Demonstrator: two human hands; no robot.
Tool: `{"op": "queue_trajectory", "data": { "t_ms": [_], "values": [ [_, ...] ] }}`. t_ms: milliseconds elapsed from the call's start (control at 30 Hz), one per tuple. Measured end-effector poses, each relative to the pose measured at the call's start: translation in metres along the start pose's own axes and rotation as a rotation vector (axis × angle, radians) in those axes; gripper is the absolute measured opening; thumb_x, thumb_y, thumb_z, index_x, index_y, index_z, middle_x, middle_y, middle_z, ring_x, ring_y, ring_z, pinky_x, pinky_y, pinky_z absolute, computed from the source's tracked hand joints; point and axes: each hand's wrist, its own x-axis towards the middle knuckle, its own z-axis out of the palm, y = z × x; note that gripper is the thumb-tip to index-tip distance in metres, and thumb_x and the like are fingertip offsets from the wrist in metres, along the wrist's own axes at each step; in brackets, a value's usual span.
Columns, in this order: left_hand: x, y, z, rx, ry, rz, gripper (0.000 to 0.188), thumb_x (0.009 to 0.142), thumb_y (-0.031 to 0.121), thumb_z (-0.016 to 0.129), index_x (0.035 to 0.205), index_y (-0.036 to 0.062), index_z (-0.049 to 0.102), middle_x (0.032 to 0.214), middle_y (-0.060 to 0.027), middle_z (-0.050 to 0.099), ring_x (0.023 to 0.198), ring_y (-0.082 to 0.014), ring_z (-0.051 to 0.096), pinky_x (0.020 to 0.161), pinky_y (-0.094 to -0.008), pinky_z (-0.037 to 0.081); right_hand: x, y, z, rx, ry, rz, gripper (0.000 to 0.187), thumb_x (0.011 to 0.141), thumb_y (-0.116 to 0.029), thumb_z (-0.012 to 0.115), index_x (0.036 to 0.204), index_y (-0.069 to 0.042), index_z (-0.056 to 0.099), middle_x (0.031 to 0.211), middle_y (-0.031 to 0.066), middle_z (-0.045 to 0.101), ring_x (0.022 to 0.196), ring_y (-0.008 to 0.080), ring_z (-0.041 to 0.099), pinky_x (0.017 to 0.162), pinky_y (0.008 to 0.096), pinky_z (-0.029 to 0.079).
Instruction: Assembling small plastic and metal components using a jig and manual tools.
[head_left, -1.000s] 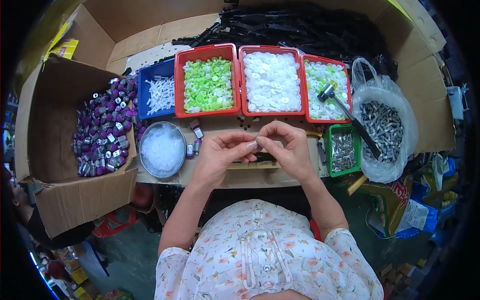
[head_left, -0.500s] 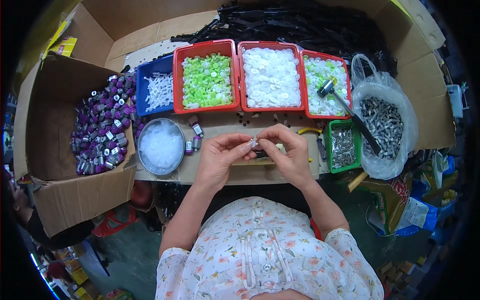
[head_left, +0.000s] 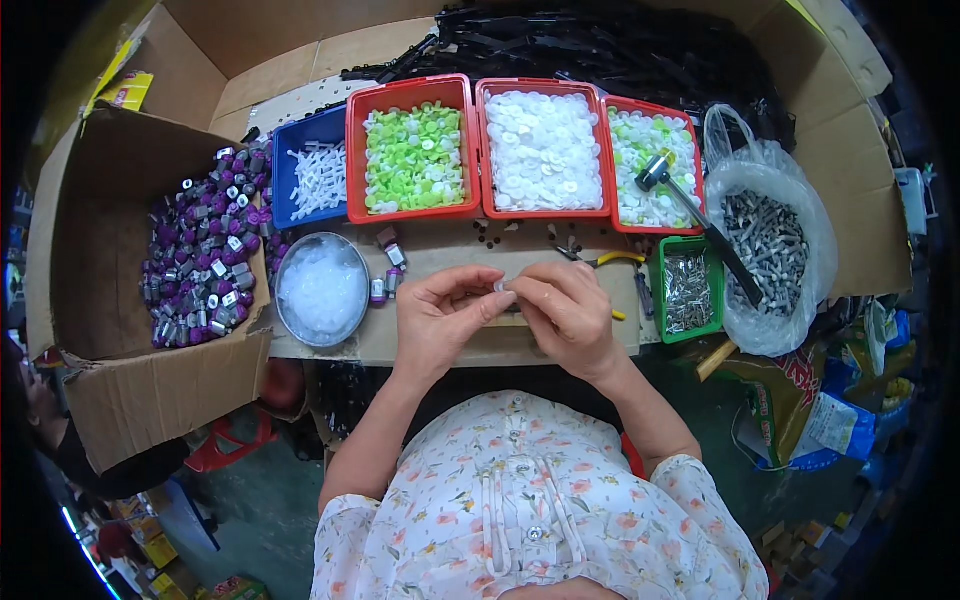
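Head view: my left hand [head_left: 437, 318] and right hand [head_left: 567, 312] meet fingertip to fingertip, both pinched on a small pale part [head_left: 501, 287] just above the surface [head_left: 440, 345]. I'd keep it squared between thumbs, push straight. Round bowl of clear bits [head_left: 322, 289] sits left of my left hand.

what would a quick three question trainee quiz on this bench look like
1. True or false: both hands meet over the board, pinching a small part between their fingers.
2. Which tray holds the green caps? A) blue B) red C) green
3. Fill in: the hammer head rests on the right-hand red ____.

Key: 1 true; 2 B; 3 tray
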Motion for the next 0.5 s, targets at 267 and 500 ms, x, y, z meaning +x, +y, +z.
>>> {"op": "queue_trajectory", "data": {
  "t_ms": [267, 500],
  "values": [
    [-0.0026, -0.0021, 0.0051, 0.152, -0.033, 0.11, 0.028, 0.081, -0.004, 0.075, 0.109, -0.0051, 0.069, 0.1, -0.0091, 0.07, 0.087, -0.0111, 0.066, 0.076, -0.0223, 0.054, -0.003, 0.006, -0.0037, 0.329, -0.026, 0.203, 0.019, 0.078, 0.007, 0.07, 0.095, 0.001, 0.067, 0.089, 0.0116, 0.065, 0.076, 0.0228, 0.065, 0.062, 0.0298, 0.051],
    [-0.002, -0.0045, 0.0038, 0.211, -0.031, 0.192, 0.03, 0.084, -0.005, 0.072, 0.114, -0.0021, 0.069, 0.104, -0.0107, 0.069, 0.089, -0.0118, 0.066, 0.079, -0.0236, 0.055, -0.0003, 0.005, -0.0009, 0.22, -0.024, 0.162, 0.02, 0.077, 0.008, 0.07, 0.095, 0.002, 0.067, 0.092, 0.0125, 0.065, 0.077, 0.0237, 0.065, 0.064, 0.0313, 0.052]
  ]
}}
